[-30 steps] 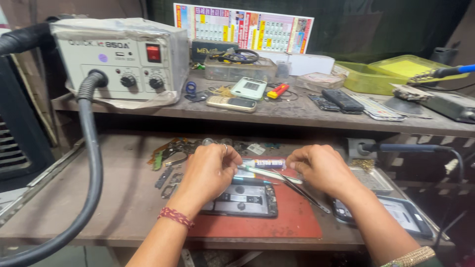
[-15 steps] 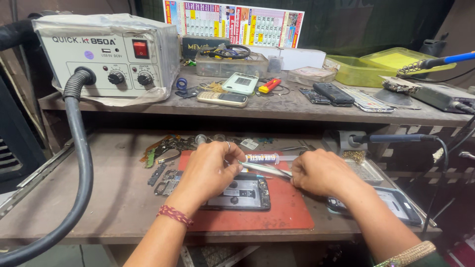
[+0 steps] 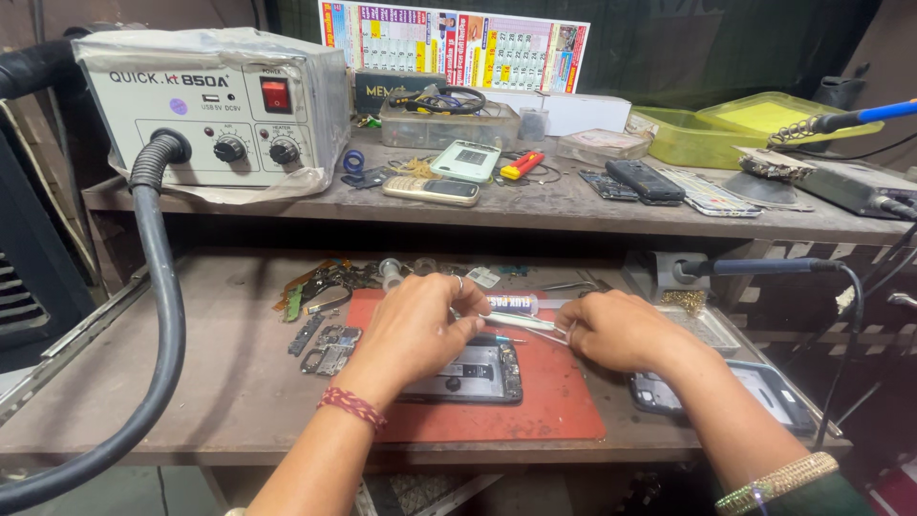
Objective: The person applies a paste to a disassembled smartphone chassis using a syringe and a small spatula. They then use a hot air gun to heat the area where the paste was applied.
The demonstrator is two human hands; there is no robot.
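An opened phone (image 3: 475,375), back side up, lies on a red work mat (image 3: 535,411) on the lower shelf. My left hand (image 3: 415,330) rests over the phone's upper left part, its fingertips pinched at one end of thin metal tweezers (image 3: 528,325). My right hand (image 3: 619,331) grips the other end of the tweezers, just right of the phone. A small syringe-shaped tube (image 3: 511,304) lies on the mat behind the tweezers.
A hot-air station (image 3: 215,110) with its thick black hose (image 3: 158,315) stands on the upper shelf at left. Loose phone parts (image 3: 325,339) lie left of the mat, and another opened phone (image 3: 755,387) at right. Phones, boxes and a soldering iron (image 3: 755,268) crowd the shelves.
Both hands stay together on the tweezers over the phone. The right hand has drawn a little nearer to the left, and the view has shifted slightly.
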